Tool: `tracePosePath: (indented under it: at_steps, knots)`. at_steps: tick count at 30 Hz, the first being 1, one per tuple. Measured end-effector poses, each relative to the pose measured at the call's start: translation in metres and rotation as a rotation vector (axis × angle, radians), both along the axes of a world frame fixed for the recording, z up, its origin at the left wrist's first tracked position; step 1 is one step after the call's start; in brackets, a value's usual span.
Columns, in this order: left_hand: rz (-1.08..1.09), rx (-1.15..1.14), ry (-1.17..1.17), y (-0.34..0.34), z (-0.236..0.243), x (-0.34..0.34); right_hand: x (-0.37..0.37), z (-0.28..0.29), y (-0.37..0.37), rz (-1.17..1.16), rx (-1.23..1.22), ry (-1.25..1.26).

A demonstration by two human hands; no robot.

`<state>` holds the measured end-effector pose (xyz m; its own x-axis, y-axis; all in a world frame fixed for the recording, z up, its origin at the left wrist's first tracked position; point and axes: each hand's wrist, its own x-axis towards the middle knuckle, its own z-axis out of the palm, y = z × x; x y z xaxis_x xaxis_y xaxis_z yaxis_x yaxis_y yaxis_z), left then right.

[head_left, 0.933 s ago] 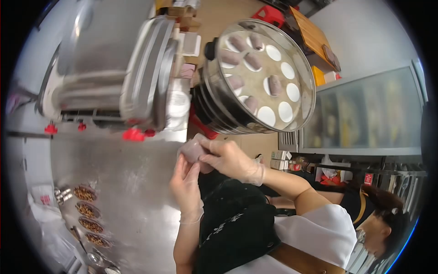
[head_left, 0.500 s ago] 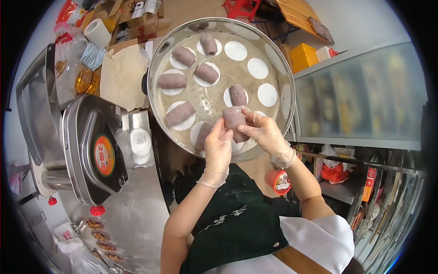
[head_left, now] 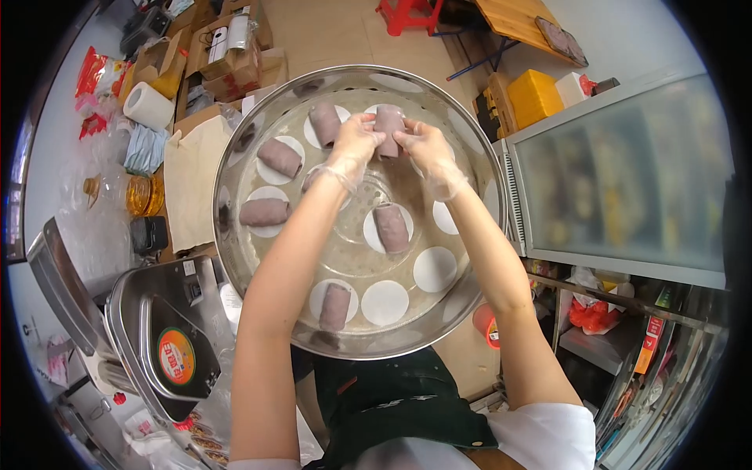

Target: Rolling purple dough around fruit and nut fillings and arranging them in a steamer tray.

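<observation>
Mauve roll (head_left: 389, 131) — smooth, cylindrical — between gloved hands (head_left: 356, 146) (head_left: 429, 153).

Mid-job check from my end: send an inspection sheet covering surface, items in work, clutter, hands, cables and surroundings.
Surface: round metal tray, raised rim; what supports it is hidden.
Job's things: purple rolls lie on white rounds; some rounds bare. Held roll is at the far side; whether it touches down, cannot tell.
Clutter: cardboard boxes, paper towel roll and metal machine, left of the tray.
Hands: left hand and right hand, clear-gloved, both grip the held roll.
Cables: nothing seen.
Surroundings: red stool, frosted cabinet.
</observation>
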<state>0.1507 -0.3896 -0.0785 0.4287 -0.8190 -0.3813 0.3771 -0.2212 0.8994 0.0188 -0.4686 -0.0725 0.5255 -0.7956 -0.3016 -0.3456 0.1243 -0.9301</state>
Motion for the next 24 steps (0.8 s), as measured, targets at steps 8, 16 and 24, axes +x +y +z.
tracePosePath:
  at_steps: [8, 16, 24]
  knots:
    - [-0.117, 0.018, -0.143, -0.048, -0.045, 0.024, 0.023, -0.04, -0.036, -0.056, -0.229, 0.149]
    - [-0.006, 0.131, -0.628, -0.03, -0.038, 0.034, 0.015, -0.033, -0.027, 0.293, -1.076, 0.142]
    - [0.267, -0.217, -0.395, 0.109, 0.091, 0.013, 0.006, -0.05, -0.035, 0.468, -1.207, 0.289]
